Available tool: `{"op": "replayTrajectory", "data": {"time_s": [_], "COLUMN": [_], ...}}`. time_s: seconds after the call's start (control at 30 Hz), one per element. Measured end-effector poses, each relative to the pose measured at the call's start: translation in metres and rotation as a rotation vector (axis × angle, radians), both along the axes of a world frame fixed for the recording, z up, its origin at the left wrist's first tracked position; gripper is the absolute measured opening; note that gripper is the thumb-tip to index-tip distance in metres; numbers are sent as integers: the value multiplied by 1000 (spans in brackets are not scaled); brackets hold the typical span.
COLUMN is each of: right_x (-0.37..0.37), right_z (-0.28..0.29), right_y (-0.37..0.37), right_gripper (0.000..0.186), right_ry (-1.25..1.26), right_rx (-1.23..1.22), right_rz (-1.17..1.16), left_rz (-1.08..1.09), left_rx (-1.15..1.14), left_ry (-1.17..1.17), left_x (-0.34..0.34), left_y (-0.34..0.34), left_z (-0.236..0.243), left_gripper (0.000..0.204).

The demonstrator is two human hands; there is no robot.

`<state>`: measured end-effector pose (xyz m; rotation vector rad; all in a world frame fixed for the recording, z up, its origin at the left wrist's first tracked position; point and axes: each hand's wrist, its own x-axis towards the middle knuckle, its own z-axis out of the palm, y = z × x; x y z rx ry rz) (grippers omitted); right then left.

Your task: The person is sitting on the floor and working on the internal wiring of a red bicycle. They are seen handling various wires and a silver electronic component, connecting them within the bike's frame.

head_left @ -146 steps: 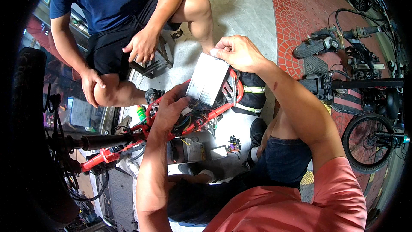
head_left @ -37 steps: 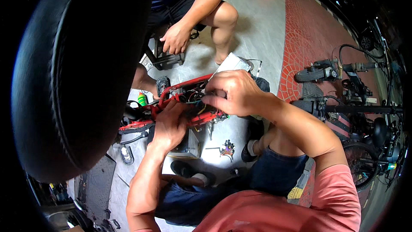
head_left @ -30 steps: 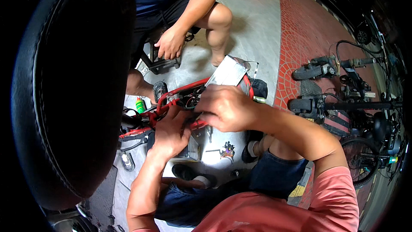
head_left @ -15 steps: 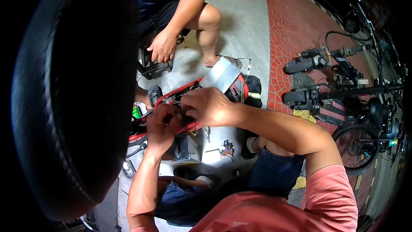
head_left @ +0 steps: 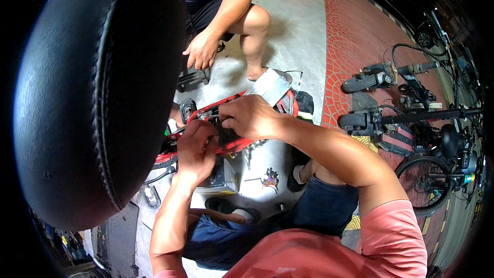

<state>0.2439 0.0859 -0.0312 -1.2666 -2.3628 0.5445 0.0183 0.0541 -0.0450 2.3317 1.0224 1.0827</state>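
Both hands are working close together at frame centre, over the open middle of the red tubular bike frame [head_left: 235,148]. That bike frame is running diagonally across the centre, lower left to upper right.

Left hand [head_left: 196,146] is sitting over the tubing just left of centre, fingers curling inward; can't tell whether it's grasping anything. Right hand [head_left: 249,117] is facing it from the right, near but apart, thumb and fingers drawing together as in a pinch; whatever may be between the tips isn't showing, so can't confirm a hold.

Light grey flat box [head_left: 270,86] is lying tilted across the upper-right end of the bike frame, just beyond the right hand. Black bag [head_left: 305,104] is sitting beside that end.

Bundle of small connectors [head_left: 270,178] is lying on the floor, lower centre. Pedal [head_left: 152,196] is showing lower left. Big black stitched saddle [head_left: 77,108] is filling the left side. Co-worker's hand [head_left: 204,49] is hanging loose, upper centre. Bicycle wheel [head_left: 423,185] is standing lower right.
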Motion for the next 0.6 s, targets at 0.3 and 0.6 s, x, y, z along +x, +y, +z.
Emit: {"op": "replayTrajectory", "data": {"time_s": [0.3,0.6], "right_x": [22,17], "right_z": [-10,3], "right_y": [22,15], "right_gripper": [26,25], "right_ry": [185,151], "right_rx": [-200,-410], "right_rz": [-21,-18], "left_rz": [26,106], "left_rx": [194,-507], "left_ry": [116,-475], "left_x": [24,2], "left_y": [-22,-1], "left_z": [-7,-8], "left_gripper": [19,11]}}
